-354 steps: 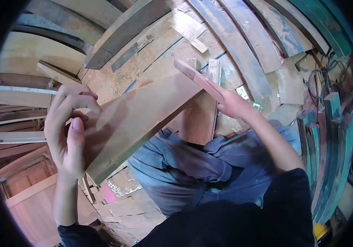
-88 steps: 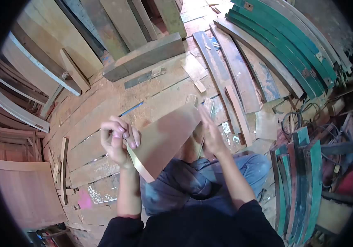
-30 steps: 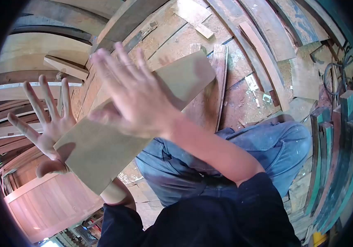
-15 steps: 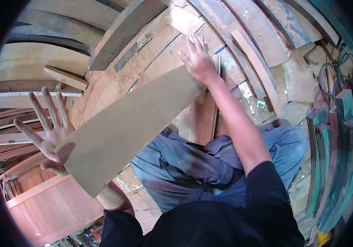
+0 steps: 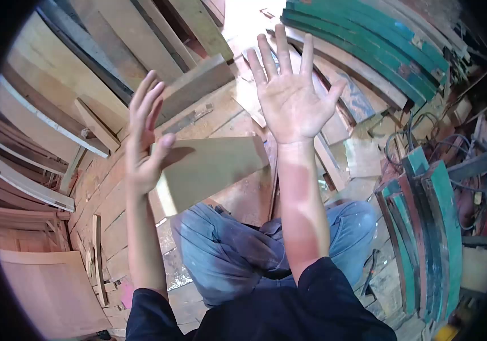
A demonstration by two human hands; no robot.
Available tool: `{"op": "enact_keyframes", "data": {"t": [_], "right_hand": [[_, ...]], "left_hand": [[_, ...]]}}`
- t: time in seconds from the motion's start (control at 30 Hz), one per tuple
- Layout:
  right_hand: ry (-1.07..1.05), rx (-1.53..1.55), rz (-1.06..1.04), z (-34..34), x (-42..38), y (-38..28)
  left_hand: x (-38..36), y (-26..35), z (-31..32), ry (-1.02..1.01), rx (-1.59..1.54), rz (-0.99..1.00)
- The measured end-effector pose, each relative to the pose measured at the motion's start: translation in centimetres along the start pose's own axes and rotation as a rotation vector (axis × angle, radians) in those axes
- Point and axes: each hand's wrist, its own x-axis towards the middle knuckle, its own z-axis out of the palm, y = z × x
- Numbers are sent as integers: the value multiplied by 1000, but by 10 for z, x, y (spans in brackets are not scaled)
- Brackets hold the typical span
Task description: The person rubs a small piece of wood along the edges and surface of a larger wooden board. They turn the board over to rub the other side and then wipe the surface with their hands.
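Observation:
A flat tan wooden board (image 5: 212, 167) lies low before my crossed legs, above the floor's planks. My left hand (image 5: 145, 139) is raised at the board's left end, seen edge-on; its fingers are stretched and the thumb stands apart, overlapping the board in this view. Beyond the board's right end, my right hand (image 5: 294, 105) is held up with the palm showing and all fingers spread. Nothing is in it. A shadow falls across the board near my left thumb.
Long planks (image 5: 107, 40) lean at the back left, with a thick beam (image 5: 198, 85) in front. Green-painted curved boards (image 5: 362, 45) are stacked at the back right, and more green pieces (image 5: 445, 227) stand at the right. Cables (image 5: 411, 136) lie near them. A pale panel (image 5: 50, 290) is at the lower left.
My right hand has come off the board's far end and turned palm up, fingers spread. My left hand has moved right and turned edge-on. The board sits lower, and the view has shifted.

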Motion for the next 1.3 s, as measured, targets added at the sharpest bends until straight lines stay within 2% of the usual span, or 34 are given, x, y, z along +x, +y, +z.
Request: {"op": "enact_keyframes", "data": {"t": [0.07, 0.13, 0.17, 0.23, 0.3, 0.33, 0.37, 0.43, 0.53, 0.67, 0.77, 0.83, 0.97, 1.03, 1.2, 1.3], "right_hand": [[134, -148, -10, 4, 7, 24], [332, -354, 9, 10, 18, 56], [231, -405, 117, 16, 26, 69], [40, -498, 330, 40, 36, 95], [-110, -724, 77, 94, 54, 97], [-140, -600, 35, 109, 64, 89], [-96, -459, -56, 127, 66, 81], [-149, -657, -325, 142, 63, 65], [-154, -1299, -546, 90, 35, 63], [-247, -1731, 4, -21, -63, 74], [-319, -1838, 117, -19, -114, 93], [-337, -1858, 126, -16, -121, 101], [-297, -1886, 270, -13, -137, 121], [-323, -1900, 218, -13, -143, 131], [-524, -1920, 102, 17, -149, 151], [-641, -1887, 142, 26, -164, 144]], "left_hand": [[11, 9, -6, -117, 418, 182], [24, 18, -1, -304, 340, 246], [30, 18, -4, -473, 455, 291], [41, 32, 3, -418, 518, 301], [39, 32, 11, -328, 324, 169], [40, 28, 10, -284, 225, 115], [40, 19, -2, -514, 331, 40], [44, 20, -10, -502, 603, 150], [41, 2, -25, -449, 521, 63], [26, -19, -35, -351, 120, -90], [15, -27, -34, -265, -192, -172], [6, -21, -28, -156, -240, -284], [-13, -23, -32, -82, -187, -195], [-14, -23, -33, -72, -134, -191], [-15, -39, -46, -82, 1, -202], [-15, -47, -48, -95, 30, -223]]}}
